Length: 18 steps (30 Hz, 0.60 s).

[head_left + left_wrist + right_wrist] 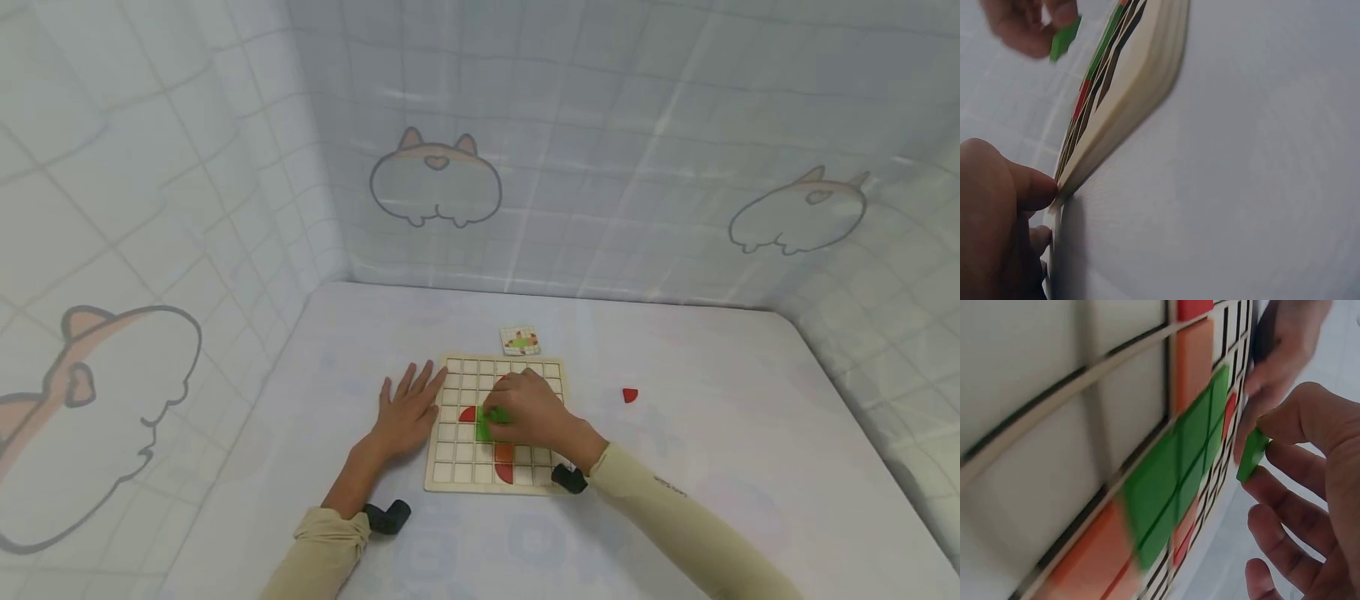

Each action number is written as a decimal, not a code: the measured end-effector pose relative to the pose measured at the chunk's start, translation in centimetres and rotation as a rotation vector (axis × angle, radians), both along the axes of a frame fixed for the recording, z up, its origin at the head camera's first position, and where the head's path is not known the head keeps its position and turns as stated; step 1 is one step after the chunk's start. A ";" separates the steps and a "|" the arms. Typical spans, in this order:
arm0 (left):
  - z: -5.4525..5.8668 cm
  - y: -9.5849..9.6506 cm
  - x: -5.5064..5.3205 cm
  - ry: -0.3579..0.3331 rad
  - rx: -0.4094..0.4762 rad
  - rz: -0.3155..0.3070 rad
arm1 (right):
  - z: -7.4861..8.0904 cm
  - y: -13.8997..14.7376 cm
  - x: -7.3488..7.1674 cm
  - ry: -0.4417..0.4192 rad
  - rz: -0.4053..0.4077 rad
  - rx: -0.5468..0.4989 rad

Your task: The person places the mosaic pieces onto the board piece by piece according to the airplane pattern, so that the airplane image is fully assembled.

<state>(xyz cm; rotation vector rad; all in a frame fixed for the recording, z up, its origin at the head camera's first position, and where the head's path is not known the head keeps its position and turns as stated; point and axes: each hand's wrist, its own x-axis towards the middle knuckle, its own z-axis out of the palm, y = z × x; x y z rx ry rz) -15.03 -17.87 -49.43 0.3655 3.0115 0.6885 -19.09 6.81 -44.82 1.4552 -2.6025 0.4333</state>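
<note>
A wooden grid board (453, 477) lies on the table. My left hand (405, 421) rests beside its left edge with fingers spread, and the left wrist view shows fingers touching the rim. Above the board, my right hand (528, 408) pinches a small green tile (1254, 456) between thumb and fingers. The tile is clear of the board in both wrist views. Green tiles (1150, 481) fill several middle squares. Against them lie orange tiles (1194, 359) and red pieces, among them a red quarter-circle (468, 414) on the left. My right hand hides part of the pattern in the head view.
A small pattern card (520, 341) with a coloured figure on a grid lies just behind the board. To the right, a loose red quarter-circle (630, 395) lies on the white tabletop (720, 417). Patterned cloth walls (585, 167) stand around the table.
</note>
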 end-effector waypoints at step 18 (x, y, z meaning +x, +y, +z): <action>0.4 -0.3 0.0 0.006 0.014 -0.021 | -1.0 -3.8 0.4 -0.027 0.140 0.145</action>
